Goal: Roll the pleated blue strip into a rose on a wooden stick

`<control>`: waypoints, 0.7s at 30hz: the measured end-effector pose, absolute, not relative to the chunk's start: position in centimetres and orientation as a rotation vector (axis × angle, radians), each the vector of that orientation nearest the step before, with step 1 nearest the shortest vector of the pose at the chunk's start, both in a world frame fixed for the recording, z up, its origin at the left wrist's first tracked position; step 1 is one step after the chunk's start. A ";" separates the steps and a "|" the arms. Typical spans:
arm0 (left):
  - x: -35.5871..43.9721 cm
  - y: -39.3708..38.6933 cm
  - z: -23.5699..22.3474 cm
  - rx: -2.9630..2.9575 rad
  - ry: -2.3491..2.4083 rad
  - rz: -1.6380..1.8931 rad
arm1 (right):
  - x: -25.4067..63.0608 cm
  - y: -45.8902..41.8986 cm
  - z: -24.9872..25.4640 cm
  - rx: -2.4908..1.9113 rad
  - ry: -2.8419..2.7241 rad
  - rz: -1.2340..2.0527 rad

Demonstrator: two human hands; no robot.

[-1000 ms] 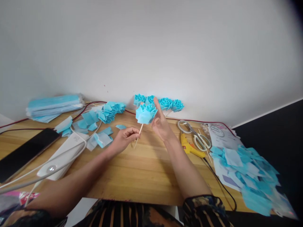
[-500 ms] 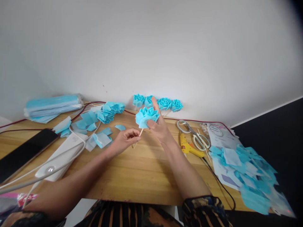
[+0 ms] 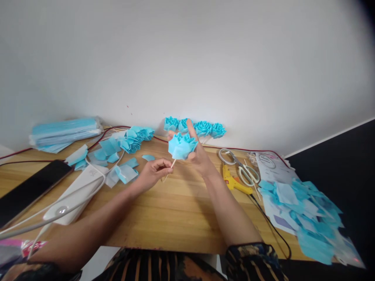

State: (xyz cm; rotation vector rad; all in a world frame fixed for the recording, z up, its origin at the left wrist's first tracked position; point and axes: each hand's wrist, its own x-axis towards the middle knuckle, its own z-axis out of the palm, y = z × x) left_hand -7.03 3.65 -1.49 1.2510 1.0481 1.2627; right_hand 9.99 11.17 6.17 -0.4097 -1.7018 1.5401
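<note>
A blue paper flower on a thin wooden stick is held above the wooden table. My left hand pinches the stick between thumb and fingers. My right hand cups the flower head from behind, its index finger stretched up and its thumb pressing the petals. Several finished blue flowers lie in a row against the wall behind.
Loose blue petals and a stack of blue face masks lie at the left, with a phone and a white power bank with cables. Scissors, a yellow glue gun and a heap of blue scraps lie at the right.
The flower has dipped slightly and turned in my hands. My right hand's fingers have shifted round the flower head; my left hand keeps its pinch on the stick.
</note>
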 end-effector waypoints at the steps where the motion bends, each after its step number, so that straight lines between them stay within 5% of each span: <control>1: -7.1 3.6 -1.4 1.251 1.048 1.262 | 10.1 11.2 6.2 -0.403 -1.701 1.538; 21: -7.1 3.5 -1.2 1.279 1.007 1.224 | 10.1 11.8 5.2 -0.428 -1.715 1.535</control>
